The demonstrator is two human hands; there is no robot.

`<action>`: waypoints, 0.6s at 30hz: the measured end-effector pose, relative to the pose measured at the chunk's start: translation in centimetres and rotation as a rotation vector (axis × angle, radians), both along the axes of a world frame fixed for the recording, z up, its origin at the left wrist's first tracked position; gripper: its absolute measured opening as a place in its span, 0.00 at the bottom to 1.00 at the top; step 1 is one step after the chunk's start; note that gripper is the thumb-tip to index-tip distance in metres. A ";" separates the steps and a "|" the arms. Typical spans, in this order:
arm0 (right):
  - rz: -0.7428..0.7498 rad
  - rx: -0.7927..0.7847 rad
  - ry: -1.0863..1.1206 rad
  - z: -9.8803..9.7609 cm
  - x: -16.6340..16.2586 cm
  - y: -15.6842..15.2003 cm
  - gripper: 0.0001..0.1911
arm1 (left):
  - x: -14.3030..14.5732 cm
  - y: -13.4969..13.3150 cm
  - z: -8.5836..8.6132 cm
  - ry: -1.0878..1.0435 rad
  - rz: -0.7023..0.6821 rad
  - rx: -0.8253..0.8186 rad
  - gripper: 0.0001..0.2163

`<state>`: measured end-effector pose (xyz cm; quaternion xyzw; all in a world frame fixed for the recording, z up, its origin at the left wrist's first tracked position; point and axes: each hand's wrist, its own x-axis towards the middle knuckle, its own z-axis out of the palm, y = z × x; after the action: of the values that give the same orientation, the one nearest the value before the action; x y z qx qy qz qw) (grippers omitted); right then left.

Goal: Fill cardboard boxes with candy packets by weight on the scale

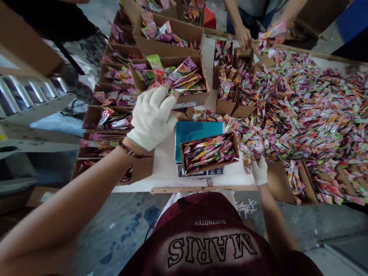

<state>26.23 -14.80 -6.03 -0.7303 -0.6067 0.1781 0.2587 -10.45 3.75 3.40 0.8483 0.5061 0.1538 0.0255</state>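
My left hand (152,117), in a white glove, reaches forward over the table to the front rim of an open cardboard box (188,100) full of colourful sachets. Its fingers are curled together among the sachets there, and what they grip is hidden. My right hand (259,168), also gloved, sits at the near edge of a large loose heap of sachets (310,103), closed round a small bunch of them (246,163). Between my hands, a small cardboard box (209,152) packed with sachets rests on a scale with a teal platform (195,130).
Several more sachet-filled cartons (115,96) are stacked to the left and at the back. Small open boxes (230,88) stand mid-table. Across the table another person's hands (243,36) handle sachets. The table's wooden front edge (201,189) is just before my body.
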 end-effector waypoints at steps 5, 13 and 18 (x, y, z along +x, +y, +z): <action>0.294 0.092 -0.128 3.1 -3.3 3.3 0.13 | 1.8 -4.6 -3.9 -0.171 -0.121 -0.196 0.19; 0.726 -0.456 -0.534 5.1 -11.9 11.0 0.23 | 3.6 -7.1 -8.2 -0.543 0.006 -0.373 0.20; 0.615 -0.171 -0.199 4.8 -8.4 8.8 0.20 | 2.3 -7.3 -8.1 -0.649 0.013 -0.387 0.21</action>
<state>17.88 -6.05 -1.18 -0.5459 -0.8039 0.2257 0.0701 -8.16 -3.56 -4.72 0.7317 0.4966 0.3163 0.3435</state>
